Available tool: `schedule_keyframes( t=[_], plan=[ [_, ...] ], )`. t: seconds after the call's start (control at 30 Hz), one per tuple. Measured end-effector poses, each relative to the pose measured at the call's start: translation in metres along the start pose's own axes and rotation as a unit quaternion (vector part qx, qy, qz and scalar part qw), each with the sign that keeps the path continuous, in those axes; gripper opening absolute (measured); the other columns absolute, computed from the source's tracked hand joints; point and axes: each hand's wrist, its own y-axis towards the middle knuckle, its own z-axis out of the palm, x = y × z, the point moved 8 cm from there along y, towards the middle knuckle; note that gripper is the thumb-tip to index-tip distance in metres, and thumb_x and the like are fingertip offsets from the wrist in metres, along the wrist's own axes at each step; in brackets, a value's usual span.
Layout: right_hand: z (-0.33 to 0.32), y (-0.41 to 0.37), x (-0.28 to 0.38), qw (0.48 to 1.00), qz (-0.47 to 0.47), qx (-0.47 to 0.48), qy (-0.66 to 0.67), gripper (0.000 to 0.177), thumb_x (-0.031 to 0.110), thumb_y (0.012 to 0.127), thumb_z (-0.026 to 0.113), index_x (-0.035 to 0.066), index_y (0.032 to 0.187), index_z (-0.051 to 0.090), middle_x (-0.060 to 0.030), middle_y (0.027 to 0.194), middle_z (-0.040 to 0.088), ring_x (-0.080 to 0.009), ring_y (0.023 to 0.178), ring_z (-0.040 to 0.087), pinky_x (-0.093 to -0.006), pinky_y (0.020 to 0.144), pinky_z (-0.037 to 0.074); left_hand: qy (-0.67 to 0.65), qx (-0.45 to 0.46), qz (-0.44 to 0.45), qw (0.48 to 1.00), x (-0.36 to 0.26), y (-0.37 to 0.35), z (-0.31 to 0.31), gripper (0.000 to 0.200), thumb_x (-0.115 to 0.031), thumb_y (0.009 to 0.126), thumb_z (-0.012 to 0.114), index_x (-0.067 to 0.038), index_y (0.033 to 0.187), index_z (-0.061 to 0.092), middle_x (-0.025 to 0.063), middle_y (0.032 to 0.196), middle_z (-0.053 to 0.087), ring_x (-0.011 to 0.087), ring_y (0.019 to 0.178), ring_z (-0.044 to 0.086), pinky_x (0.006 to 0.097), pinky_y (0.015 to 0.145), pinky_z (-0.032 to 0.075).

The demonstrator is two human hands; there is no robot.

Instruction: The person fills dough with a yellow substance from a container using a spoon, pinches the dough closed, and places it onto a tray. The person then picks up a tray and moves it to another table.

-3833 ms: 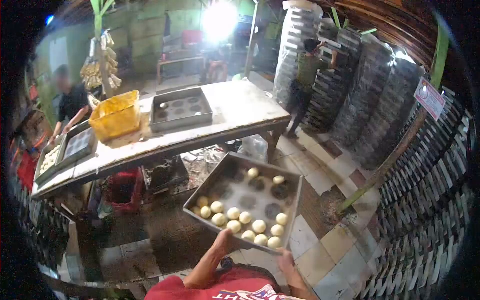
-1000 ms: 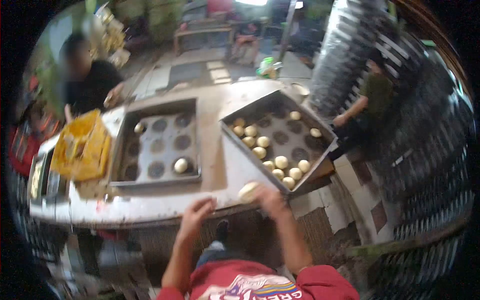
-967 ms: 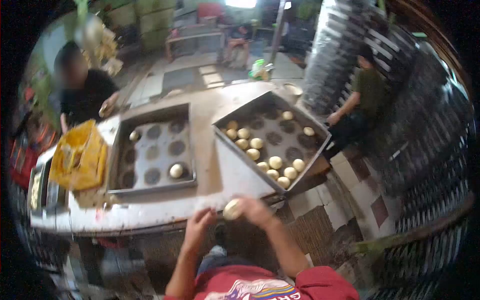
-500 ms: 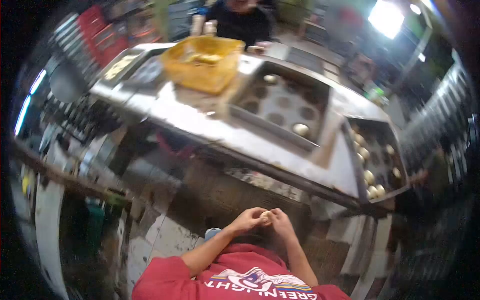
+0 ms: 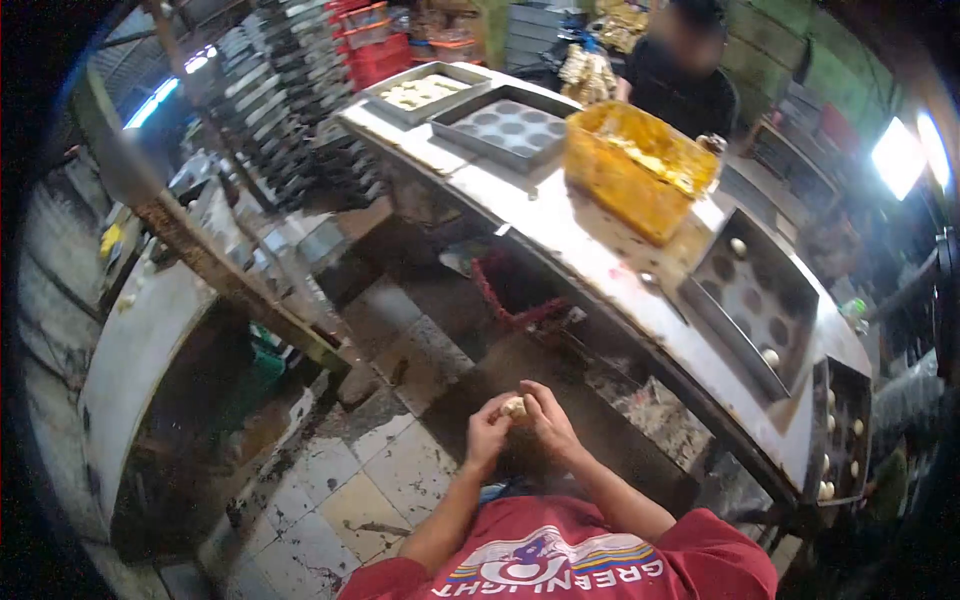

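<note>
A small pale piece of dough [image 5: 514,407] is between my two hands, in front of my red shirt. My left hand [image 5: 488,428] closes on it from the left, with bent fingers. From the other side my right hand [image 5: 548,420] grips it with thumb and fingers. Both hands are over the floor, apart from the worktable [image 5: 540,225]. The hands partly cover the dough, so its full shape is hidden.
On the table stand a yellow bin [image 5: 625,190], a tray with two dough balls [image 5: 735,345], a tray with several balls [image 5: 825,385], a tray with round marks [image 5: 470,140] and one with pale pieces [image 5: 385,103]. Across it is a co-worker [image 5: 675,95]. A wooden beam [image 5: 230,265] stands left.
My view has turned to the left, so the table and its trays appear farther right and more slanted. Both hands still hold the piece of dough, with the fingers slightly shifted.
</note>
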Motion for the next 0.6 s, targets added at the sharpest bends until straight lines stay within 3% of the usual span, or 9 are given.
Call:
schedule_keyframes(
  t=[0.07,0.13,0.17,0.2,0.27,0.3,0.47,0.53,0.6],
  plan=[
    [0.010,0.007,-0.002,0.999,0.023,0.013,0.030,0.041,0.028,0.094,0.037,0.000,0.124,0.042,-0.0136,0.124,0.046,-0.0214,0.113,0.045,-0.0299,0.095,0.035,0.026,-0.011,-0.053,0.998,0.017,0.005,-0.003,0.024,0.000,0.079,0.055,0.001,0.103,0.060,0.0035,0.093,0.062,0.0109,0.085,0.056,0.0241,0.077,0.046],
    [0.002,0.006,-0.008,0.992,0.125,0.021,0.010,0.044,0.032,0.095,0.033,0.001,0.125,0.042,-0.0148,0.123,0.046,-0.0220,0.112,0.046,-0.0316,0.095,0.036,0.135,0.063,-0.067,0.987,0.028,0.006,0.015,0.021,-0.004,0.077,0.058,0.001,0.097,0.061,0.0040,0.088,0.062,0.0100,0.081,0.055,0.0244,0.072,0.045],
    [-0.001,0.003,-0.029,0.957,0.238,-0.025,0.161,0.045,0.035,0.096,0.031,0.002,0.123,0.043,-0.0155,0.120,0.049,-0.0230,0.109,0.049,-0.0330,0.093,0.038,0.060,0.122,-0.080,0.988,0.032,0.005,0.032,0.019,-0.009,0.076,0.061,0.001,0.092,0.060,0.0045,0.085,0.061,0.0095,0.078,0.054,0.0259,0.069,0.045],
    [-0.010,0.007,-0.057,0.953,0.213,-0.033,0.214,0.044,0.035,0.096,0.032,0.002,0.121,0.045,-0.0148,0.117,0.052,-0.0237,0.107,0.051,-0.0343,0.090,0.041,0.066,0.210,-0.118,0.968,0.040,0.001,0.048,0.019,-0.002,0.075,0.064,-0.001,0.093,0.058,0.0006,0.086,0.060,0.0082,0.080,0.054,0.0239,0.071,0.045],
    [-0.022,0.003,-0.047,0.900,0.296,0.001,0.321,0.042,0.034,0.095,0.034,0.001,0.118,0.047,-0.0142,0.114,0.054,-0.0248,0.105,0.052,-0.0357,0.089,0.043,-0.025,0.345,-0.164,0.924,0.011,-0.008,0.087,0.022,-0.005,0.072,0.069,-0.001,0.091,0.059,0.0006,0.087,0.060,0.0093,0.083,0.054,0.0254,0.074,0.044],
    [-0.027,0.000,-0.046,0.867,0.338,-0.006,0.366,0.040,0.031,0.095,0.035,-0.001,0.114,0.049,-0.0149,0.110,0.056,-0.0253,0.102,0.054,-0.0371,0.087,0.045,0.034,0.396,-0.138,0.907,0.034,-0.008,0.096,0.022,-0.012,0.074,0.070,-0.002,0.091,0.061,0.0009,0.088,0.060,0.0102,0.085,0.054,0.0265,0.075,0.043],
    [-0.063,0.021,-0.056,0.899,0.264,0.032,0.349,0.033,0.025,0.092,0.046,-0.003,0.108,0.053,-0.0160,0.103,0.059,-0.0238,0.092,0.059,-0.0354,0.081,0.048,-0.101,0.516,-0.242,0.815,0.053,0.011,0.148,0.026,-0.020,0.080,0.063,0.002,0.092,0.063,0.0027,0.088,0.061,0.0122,0.084,0.056,0.0266,0.074,0.044],
    [-0.079,0.035,-0.054,0.910,0.222,0.047,0.348,0.031,0.024,0.090,0.049,-0.003,0.105,0.055,-0.0142,0.100,0.060,-0.0228,0.091,0.059,-0.0337,0.081,0.048,-0.022,0.556,-0.289,0.779,0.055,0.027,0.161,0.030,-0.024,0.080,0.063,0.004,0.092,0.062,0.0039,0.087,0.061,0.0123,0.083,0.056,0.0269,0.073,0.045],
    [-0.102,0.053,-0.067,0.915,0.214,0.010,0.341,0.027,0.019,0.090,0.049,-0.003,0.105,0.055,-0.0111,0.097,0.062,-0.0170,0.087,0.059,-0.0286,0.079,0.047,-0.067,0.559,-0.305,0.768,0.041,0.049,0.181,0.037,-0.031,0.080,0.065,0.004,0.092,0.061,0.0047,0.088,0.061,0.0131,0.081,0.057,0.0267,0.071,0.046]
  ],
)
